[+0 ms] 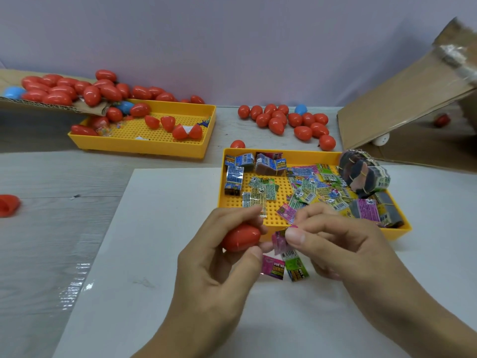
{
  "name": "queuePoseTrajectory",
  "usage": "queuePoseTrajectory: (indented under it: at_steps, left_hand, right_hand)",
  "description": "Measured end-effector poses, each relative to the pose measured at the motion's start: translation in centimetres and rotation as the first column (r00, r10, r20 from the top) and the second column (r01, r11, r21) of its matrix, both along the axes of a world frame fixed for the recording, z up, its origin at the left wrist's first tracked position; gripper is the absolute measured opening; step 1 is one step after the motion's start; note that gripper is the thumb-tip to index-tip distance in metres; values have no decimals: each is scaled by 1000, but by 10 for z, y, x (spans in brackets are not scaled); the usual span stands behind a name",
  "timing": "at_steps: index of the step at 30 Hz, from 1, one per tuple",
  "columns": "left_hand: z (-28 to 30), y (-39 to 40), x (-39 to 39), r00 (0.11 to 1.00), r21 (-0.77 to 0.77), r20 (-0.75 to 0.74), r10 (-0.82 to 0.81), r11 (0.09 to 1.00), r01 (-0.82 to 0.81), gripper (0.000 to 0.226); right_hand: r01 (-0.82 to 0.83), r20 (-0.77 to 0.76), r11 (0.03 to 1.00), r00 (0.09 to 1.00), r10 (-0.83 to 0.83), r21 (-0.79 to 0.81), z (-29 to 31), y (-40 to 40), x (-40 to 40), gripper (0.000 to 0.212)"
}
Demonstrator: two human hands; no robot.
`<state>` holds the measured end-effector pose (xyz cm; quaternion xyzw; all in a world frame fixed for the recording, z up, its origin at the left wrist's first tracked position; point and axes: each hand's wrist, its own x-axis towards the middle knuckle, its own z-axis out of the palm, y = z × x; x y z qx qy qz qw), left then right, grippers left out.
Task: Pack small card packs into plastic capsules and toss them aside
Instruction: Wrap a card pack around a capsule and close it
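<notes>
Left hand (219, 257) grips glossy capsule (241, 237); right hand (335, 244) pinches crinkly packs (281, 257).

Bright, even light; glare on the table (74, 290) at left, soft hand shadows, wide-angle bending at edges.

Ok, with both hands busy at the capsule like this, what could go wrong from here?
1. The right hand pinches several card packs at once; the lower ones hang loose and could slip onto the white sheet.
2. The left hand holds the red capsule only at the fingertips, so pushing the packs in might knock it loose and let it roll.
3. The bunched packs may crumple instead of fitting inside.
</notes>
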<state>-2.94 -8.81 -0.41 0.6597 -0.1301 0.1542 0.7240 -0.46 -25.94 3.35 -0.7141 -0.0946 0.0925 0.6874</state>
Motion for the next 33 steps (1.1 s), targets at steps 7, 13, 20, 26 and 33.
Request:
queuePoseTrajectory:
  at_steps: [7,13,20,26,33]
  left_hand:
    - [1,-5,-1,998,-15,21,60,998,-59,42]
    - [-1,-3,1,998,23,53,39,999,-40,28]
    - [-5,-2,0,1000,17,-6,4,1000,-4,38]
    - [-6,-3,0,1000,46,0,4,999,-4,40]
    - [-7,-3,1,999,81,24,36,996,-38,42]
  right_hand:
    - [42,208,993,978,-18,-111,1,0,-2,8]
    - [24,141,1000,990,-26,12,-2,1,-2,13]
    - [-46,14,993,999,44,113,-6,1,-1,30]
    - [-24,98,1000,995,24,2,-6,3,-2,14]
    - [29,141,998,990,-21,-58,-5,2,-1,14]
